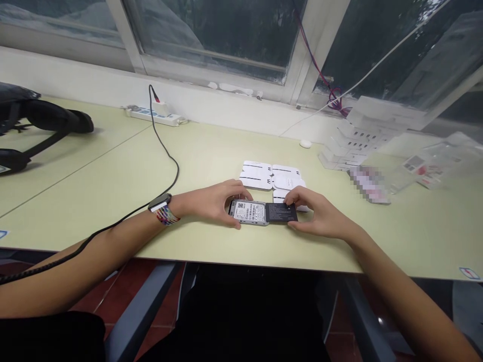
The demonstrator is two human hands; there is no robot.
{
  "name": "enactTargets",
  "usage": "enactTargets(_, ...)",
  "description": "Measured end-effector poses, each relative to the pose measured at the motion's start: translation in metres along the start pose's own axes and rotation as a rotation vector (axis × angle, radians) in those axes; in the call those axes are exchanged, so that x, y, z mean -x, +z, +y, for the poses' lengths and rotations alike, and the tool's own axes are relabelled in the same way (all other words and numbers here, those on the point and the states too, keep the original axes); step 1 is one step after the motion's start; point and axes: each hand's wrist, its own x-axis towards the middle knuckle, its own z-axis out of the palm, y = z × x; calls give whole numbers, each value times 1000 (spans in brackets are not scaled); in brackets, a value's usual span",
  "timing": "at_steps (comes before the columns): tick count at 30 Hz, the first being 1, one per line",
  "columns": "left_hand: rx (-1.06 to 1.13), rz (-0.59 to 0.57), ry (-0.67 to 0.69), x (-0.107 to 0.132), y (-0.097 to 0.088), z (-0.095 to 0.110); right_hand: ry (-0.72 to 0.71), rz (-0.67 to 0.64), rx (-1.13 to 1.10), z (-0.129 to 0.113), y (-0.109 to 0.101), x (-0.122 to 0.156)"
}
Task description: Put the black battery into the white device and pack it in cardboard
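Observation:
My left hand (222,203) is closed around the left end of a thin grey-framed electronic device (249,211) with a white printed label bearing a QR code and barcodes. A flat black battery (279,212) with small printed text is pinched in my right hand (320,211). The battery's left edge meets or slightly overlaps the device's right edge; I cannot tell whether any of it is seated inside. Just beyond my hands lie several white cover-like pieces (256,180) with dark stripes, partly hidden by my right fingers.
A stack of white boxes (362,133) stands at the back right, beside clear plastic packaging (437,161). A small white round object (305,144) lies near the wall. The power strip (158,114) feeds a black cable (166,151) that crosses my left arm. Black equipment (41,118) occupies the far left.

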Motion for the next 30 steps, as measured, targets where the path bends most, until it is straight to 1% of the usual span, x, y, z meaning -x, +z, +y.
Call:
enactTargets(6,4,-2,11,-1,0,-1,-13,-25,23,-3,0,-2)
enactTargets(22,14,-5,19,0,-2,2,-6,-57,39,-2,-4,-3)
enactTargets(30,24,-8,29,0,-3,3,-38,-57,76,-2,-4,-4)
